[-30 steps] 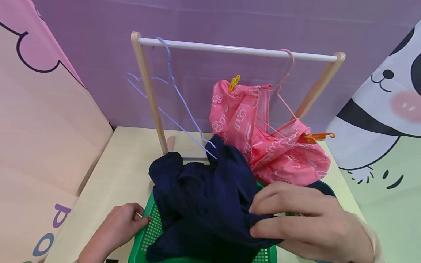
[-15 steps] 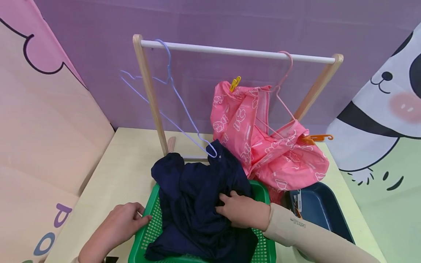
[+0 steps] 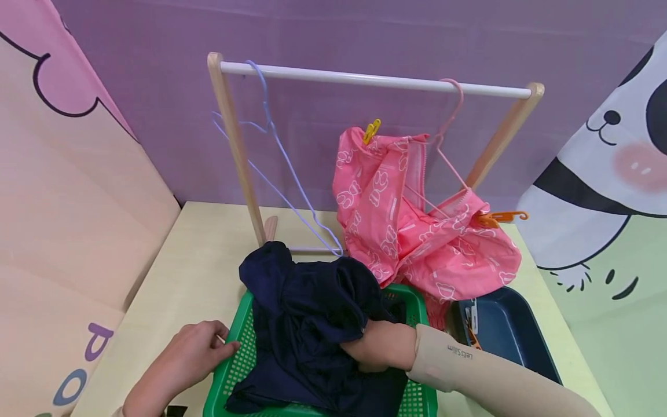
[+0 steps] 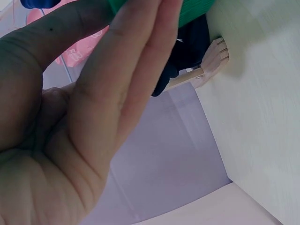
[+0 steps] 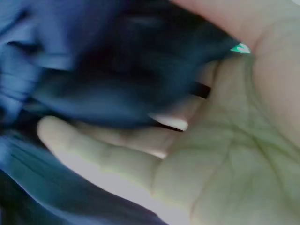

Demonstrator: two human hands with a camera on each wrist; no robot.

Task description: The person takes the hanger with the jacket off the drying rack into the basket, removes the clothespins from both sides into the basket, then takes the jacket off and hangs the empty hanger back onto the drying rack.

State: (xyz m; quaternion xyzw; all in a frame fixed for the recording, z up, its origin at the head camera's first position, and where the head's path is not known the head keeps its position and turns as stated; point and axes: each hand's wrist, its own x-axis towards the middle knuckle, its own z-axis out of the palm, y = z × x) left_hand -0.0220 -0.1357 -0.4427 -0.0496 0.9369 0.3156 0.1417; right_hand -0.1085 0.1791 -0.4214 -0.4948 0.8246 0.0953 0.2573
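A crumpled navy garment lies in a green mesh basket on the table. My right hand reaches into its folds from the right, fingertips hidden by cloth in the head view. In the right wrist view, dark fabric passes between the thumb and curled fingers of that hand. My left hand holds the basket's left rim between thumb and fingers. Just behind the garment dangles a bare blue hanger, its lower corner close above the cloth.
A wooden rack with a white rail stands behind the basket. Pink printed clothing hangs at right on a pink hanger, with a yellow clip and an orange clip. A dark blue tray with clips sits right of the basket.
The right hand has gone from near the camera down into the cloth. The garment's upper right part has dropped away from the blue hanger, which has swung slightly. The left hand stays put.
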